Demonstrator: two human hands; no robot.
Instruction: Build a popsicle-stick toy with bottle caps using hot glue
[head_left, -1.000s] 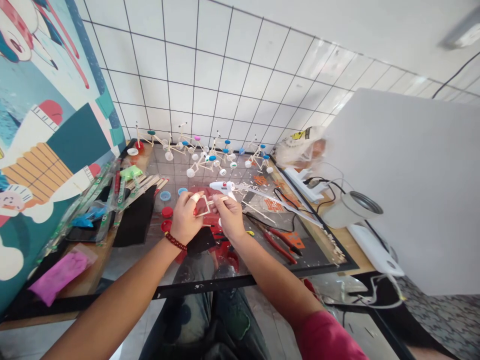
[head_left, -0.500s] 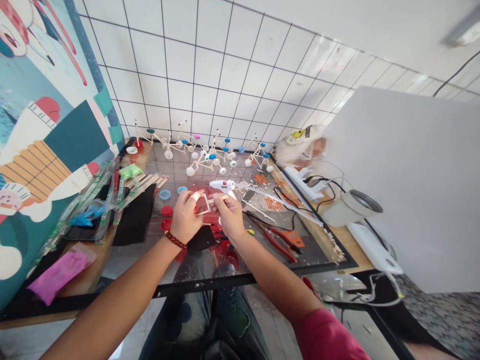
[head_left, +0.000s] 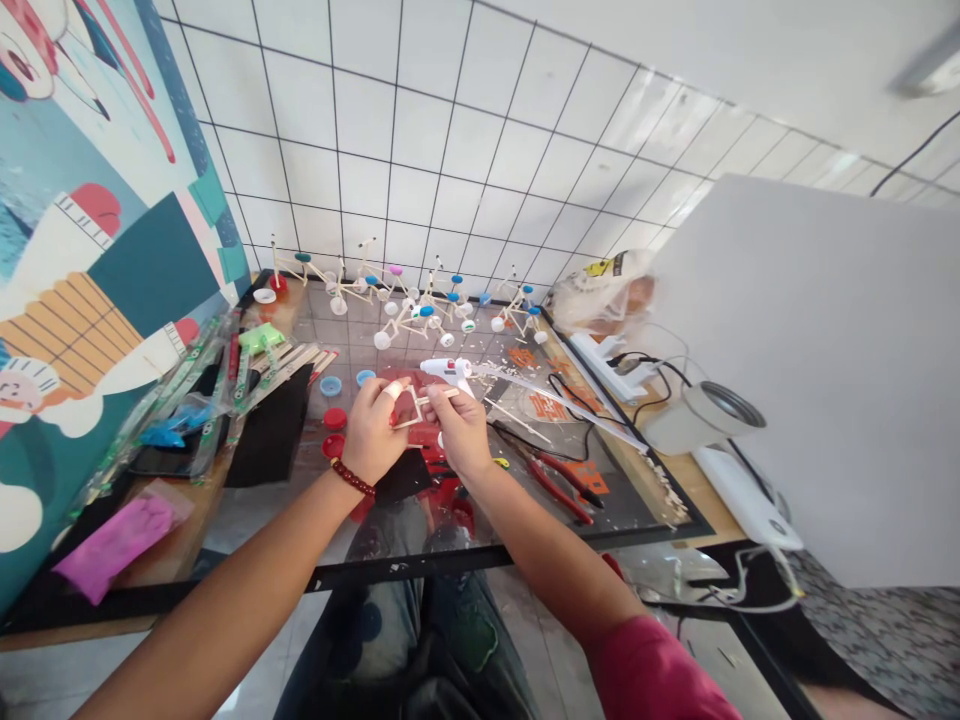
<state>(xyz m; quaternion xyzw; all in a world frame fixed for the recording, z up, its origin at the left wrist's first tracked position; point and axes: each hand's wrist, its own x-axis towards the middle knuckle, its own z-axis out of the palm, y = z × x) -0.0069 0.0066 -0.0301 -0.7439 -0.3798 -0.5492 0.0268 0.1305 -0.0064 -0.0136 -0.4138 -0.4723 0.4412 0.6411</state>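
My left hand (head_left: 375, 425), with a wrapped finger, is closed on a small frame of pale wooden sticks (head_left: 417, 405). My right hand (head_left: 461, 430) pinches a short wooden stick (head_left: 442, 396) against the right side of that frame. Just behind my hands a white glue gun (head_left: 448, 371) lies on the table. To the left of my left hand are red bottle caps (head_left: 334, 418) and blue bottle caps (head_left: 330, 386). A black piece (head_left: 402, 478) lies below my hands. My fingers hide part of the frame.
Several small stick-and-cap models (head_left: 426, 312) stand along the back. Red-handled pliers (head_left: 559, 485) lie at right, near a power strip (head_left: 611, 367) and a lamp (head_left: 701, 415). Packs of sticks (head_left: 289, 372) and a pink packet (head_left: 120, 540) are at left.
My hands keep nearly the same place and hold on the wooden frame and stick. The whole view has shifted very slightly.
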